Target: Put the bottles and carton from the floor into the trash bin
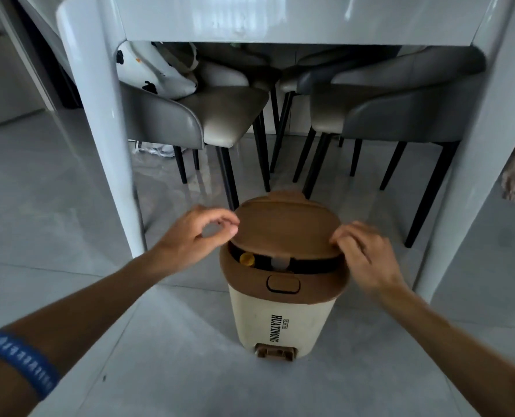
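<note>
1. under the white table (280,22), the trash bin (280,320) stands with its brown lid (283,227) half raised
2. right hand (367,257) grips the lid's edge; left hand (190,236) hangs loosely curled, empty, just beside it
3. a yellow-capped bottle (246,259) sits inside near the rim; it may jam the lid if pushed shut

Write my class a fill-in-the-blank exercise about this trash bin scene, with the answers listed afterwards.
1. The lid of the trash bin is ___ in colour.
2. In the gap under the lid, a ___ bottle cap shows.
3. The blue wristband is worn on the ___ arm.
4. The chair legs behind the bin are ___.

Missing words: brown; yellow; left; black.
</note>
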A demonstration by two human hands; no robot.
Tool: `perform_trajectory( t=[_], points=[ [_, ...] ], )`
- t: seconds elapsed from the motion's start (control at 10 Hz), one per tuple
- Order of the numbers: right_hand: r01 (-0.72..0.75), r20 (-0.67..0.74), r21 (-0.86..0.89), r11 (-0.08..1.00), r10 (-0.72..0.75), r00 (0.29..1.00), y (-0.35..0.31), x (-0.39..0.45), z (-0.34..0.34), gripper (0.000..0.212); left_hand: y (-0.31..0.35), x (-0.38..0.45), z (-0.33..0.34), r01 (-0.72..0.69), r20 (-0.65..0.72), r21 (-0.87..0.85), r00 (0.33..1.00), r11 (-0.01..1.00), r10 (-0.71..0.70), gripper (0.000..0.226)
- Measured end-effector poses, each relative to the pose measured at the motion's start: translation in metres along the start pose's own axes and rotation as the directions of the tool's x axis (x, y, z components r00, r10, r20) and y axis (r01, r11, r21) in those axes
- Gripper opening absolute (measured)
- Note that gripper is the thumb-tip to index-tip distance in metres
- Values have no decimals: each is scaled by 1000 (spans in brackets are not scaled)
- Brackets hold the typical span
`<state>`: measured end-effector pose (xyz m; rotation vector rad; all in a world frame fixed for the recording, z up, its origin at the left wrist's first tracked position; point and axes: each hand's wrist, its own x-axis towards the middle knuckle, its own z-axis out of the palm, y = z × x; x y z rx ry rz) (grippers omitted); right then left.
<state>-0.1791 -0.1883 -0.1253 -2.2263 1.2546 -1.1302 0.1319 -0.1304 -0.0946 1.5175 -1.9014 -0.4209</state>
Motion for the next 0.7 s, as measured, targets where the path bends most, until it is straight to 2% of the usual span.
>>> perform_trajectory(
  t=[0.1,0.2,0.3,0.4,0.5,0.6,0.7],
  points=[
    [11,43,-139,990,-5,999,12,-13,14,29,-16,-19,18,30,46,-66,999,997,-27,25],
    [-74,43,-150,986,81,996,11,-11,18,14,-22,-13,27,168,-25,-127,985,978,-172,11],
    [-263,41,-53,963,265,963,7,-14,20,39,-20,-5,36,366,-7,-221,926,904,-377,22],
    [-561,149,223,797,541,828,2,-17,18,80,-21,-4,36,545,160,-345,837,764,-524,44],
    [-600,213,210,772,563,799,4,-15,17,86,-19,-3,34,587,223,-359,809,726,-544,51],
    [-640,260,229,733,588,766,1,-8,11,88,-16,-6,37,534,186,-368,845,761,-502,48],
    [-615,237,213,759,571,786,-5,-7,8,81,-12,-9,34,483,137,-351,874,803,-466,48]
  ],
)
